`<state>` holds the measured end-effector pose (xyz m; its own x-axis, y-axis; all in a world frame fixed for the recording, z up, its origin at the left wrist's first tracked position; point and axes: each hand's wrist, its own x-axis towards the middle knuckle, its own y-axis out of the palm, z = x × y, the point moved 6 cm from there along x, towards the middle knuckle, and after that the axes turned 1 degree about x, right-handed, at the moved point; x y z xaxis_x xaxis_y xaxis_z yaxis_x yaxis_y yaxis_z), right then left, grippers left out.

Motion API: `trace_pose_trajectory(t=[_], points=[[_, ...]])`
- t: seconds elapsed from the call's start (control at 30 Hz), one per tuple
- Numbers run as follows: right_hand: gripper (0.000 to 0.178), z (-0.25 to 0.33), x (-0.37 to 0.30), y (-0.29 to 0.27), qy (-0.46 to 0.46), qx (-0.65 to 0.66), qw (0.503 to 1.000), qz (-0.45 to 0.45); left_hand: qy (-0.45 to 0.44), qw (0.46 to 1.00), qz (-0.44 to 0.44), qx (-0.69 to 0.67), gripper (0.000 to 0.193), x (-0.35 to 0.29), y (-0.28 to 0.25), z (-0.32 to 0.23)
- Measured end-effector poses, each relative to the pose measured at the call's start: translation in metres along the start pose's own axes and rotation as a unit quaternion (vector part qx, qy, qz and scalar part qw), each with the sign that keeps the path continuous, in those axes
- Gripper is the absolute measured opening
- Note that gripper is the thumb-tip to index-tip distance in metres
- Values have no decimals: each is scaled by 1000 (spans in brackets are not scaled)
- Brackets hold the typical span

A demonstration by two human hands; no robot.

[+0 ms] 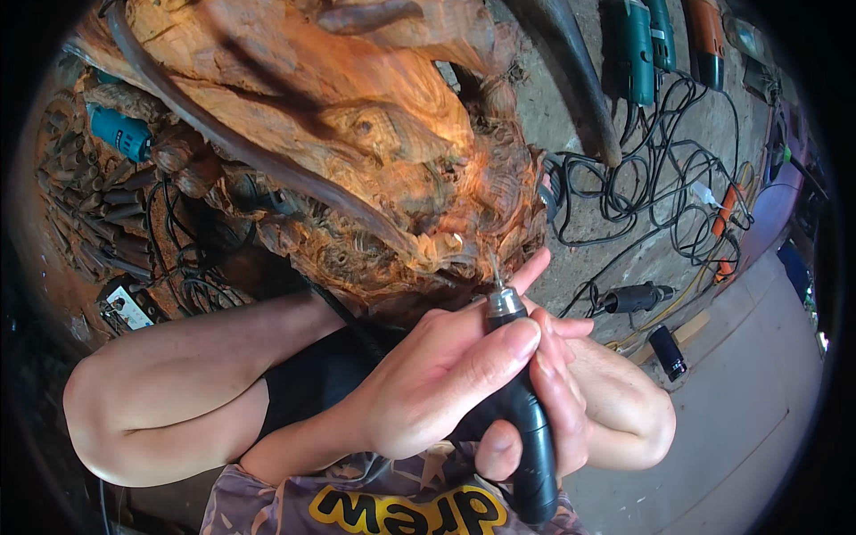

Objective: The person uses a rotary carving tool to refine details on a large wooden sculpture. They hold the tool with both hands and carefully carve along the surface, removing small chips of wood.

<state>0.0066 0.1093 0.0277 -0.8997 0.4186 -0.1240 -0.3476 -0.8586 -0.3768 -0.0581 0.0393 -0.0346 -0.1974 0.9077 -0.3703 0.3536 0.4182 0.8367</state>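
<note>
A black handheld rotary carving tool [528, 417] with a silver collar is held between my two hands. Its thin bit points up and away, with the tip close to the near edge of a large reddish-brown wood root carving [357, 134]. My left hand [428, 374] is closed round the front of the tool, its thumb lying along the grip near the collar. Lower on the black body, my right hand [567, 406] grips it too, partly hidden by the tool and my left hand. Whether the bit touches the wood I cannot tell.
Tangled black cables [615, 196] run across the floor at right, below green power tools [635, 53] and an orange one [704, 40]. A black phone-like object [667, 351] lies at right. A teal power tool [120, 132] and a pile of brown wood pieces [89, 201] are at left.
</note>
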Motion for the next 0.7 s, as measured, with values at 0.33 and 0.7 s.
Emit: trace_pose_trajectory(t=[0.33,0.7], points=[[63,-1,23,-19,26,4,962,272,-20,998,-60,-7,60,-1,-1,5],[58,-3,25,-19,5,45,981,188,-10,998,-59,20,64,1,-2,3]])
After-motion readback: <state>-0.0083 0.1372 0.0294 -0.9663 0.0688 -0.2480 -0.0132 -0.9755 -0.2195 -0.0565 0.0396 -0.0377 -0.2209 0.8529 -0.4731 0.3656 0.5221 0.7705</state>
